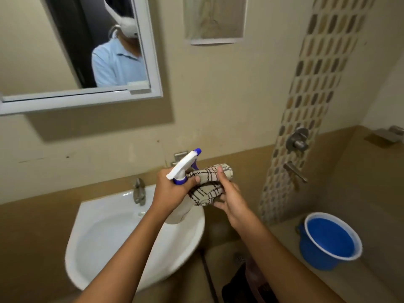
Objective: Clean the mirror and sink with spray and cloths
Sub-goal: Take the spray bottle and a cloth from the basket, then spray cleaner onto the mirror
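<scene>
My left hand point(172, 189) grips the neck of a white spray bottle point(182, 166) with a blue nozzle, held above the right rim of the white sink point(87, 237). My right hand point(229, 193) holds a bunched beige checked cloth point(207, 184), thumb on top and fingers beneath, right beside the bottle. The bottle's body hangs below my left hand over the sink rim. The white-framed mirror point(72, 51) hangs on the wall at upper left and reflects a person in a light blue shirt.
A chrome tap point(139, 191) stands at the back of the sink. A blue bucket point(330, 239) sits on a ledge at the right. Shower valve point(297, 139) and lever point(295, 171) protrude from the mosaic-tiled wall strip. A wall niche point(215, 18) is above.
</scene>
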A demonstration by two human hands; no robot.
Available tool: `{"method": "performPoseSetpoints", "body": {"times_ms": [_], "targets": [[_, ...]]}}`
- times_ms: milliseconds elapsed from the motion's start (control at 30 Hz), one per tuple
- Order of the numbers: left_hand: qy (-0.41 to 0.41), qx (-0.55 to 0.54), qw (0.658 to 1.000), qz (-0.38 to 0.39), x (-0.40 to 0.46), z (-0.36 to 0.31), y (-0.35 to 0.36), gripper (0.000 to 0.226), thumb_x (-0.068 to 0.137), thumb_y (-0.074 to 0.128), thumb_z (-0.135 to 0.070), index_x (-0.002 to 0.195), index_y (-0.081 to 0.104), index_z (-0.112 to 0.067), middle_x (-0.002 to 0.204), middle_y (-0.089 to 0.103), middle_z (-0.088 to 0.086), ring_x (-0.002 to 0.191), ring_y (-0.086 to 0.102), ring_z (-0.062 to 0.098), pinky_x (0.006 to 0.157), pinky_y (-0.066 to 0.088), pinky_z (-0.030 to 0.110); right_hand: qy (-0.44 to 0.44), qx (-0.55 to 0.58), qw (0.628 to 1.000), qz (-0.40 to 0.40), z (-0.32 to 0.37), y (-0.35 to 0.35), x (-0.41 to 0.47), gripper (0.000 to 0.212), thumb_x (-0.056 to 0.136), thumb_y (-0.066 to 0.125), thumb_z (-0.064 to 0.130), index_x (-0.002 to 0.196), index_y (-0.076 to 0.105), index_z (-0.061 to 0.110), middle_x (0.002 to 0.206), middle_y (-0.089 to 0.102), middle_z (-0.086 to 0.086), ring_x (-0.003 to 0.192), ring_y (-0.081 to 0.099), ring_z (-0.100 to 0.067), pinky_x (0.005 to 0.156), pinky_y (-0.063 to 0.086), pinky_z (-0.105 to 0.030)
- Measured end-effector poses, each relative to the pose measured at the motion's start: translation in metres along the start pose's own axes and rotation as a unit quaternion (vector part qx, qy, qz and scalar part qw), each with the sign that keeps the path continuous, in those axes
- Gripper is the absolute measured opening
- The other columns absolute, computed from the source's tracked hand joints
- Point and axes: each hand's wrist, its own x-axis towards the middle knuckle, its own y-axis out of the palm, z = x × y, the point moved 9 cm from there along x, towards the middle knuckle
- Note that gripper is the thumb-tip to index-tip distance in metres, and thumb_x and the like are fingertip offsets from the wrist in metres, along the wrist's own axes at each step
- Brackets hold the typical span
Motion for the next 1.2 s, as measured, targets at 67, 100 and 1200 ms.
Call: {"method": "performPoseSetpoints", "body": {"times_ms": [67, 100, 1200], "targets": [[-0.02, -0.02, 1.0, -0.007, 0.005, -0.003, -0.028, 0.022, 0.07, 0.084, -0.011, 0.078, 0.068, -0.024, 0.071, 0.071, -0.005, 0.065, 0.067, 0.006, 0.062, 0.055, 0.021, -0.079, -0.101, 0.991, -0.04, 0.014, 0.004, -0.002, 0.069, 0.068, 0.063, 0.08, 0.106, 0.066, 0.022, 0.093, 0.075, 0.004, 0.089, 0.07, -0.015, 0.071, 0.056, -0.026], [-0.025, -0.033, 0.999, -0.007, 0.008, -0.005, -0.041, 0.021, 0.069, 0.084, -0.01, 0.078, 0.068, -0.02, 0.071, 0.071, -0.004, 0.065, 0.067, 0.009, 0.062, 0.055, 0.024, -0.131, -0.132, 0.981, -0.061, 0.024, 0.006, -0.002, 0.083, 0.055, 0.064, 0.089, 0.107, 0.064, 0.025, 0.1, 0.073, 0.004, 0.095, 0.069, -0.015, 0.079, 0.056, -0.029], [0.028, -0.083, 0.98, -0.18, 0.033, -0.044, -0.338, 0.014, 0.08, 0.073, -0.014, 0.09, 0.068, -0.023, 0.08, 0.061, 0.036, 0.038, 0.039, 0.025, 0.055, 0.042, 0.035, -0.066, 0.146, 0.962, 0.22, 0.069, 0.288, -0.013, 0.03, 0.091, 0.052, 0.013, 0.108, 0.072, -0.001, 0.116, 0.07, -0.026, 0.105, 0.07, -0.038, 0.091, 0.056, -0.052]]}}
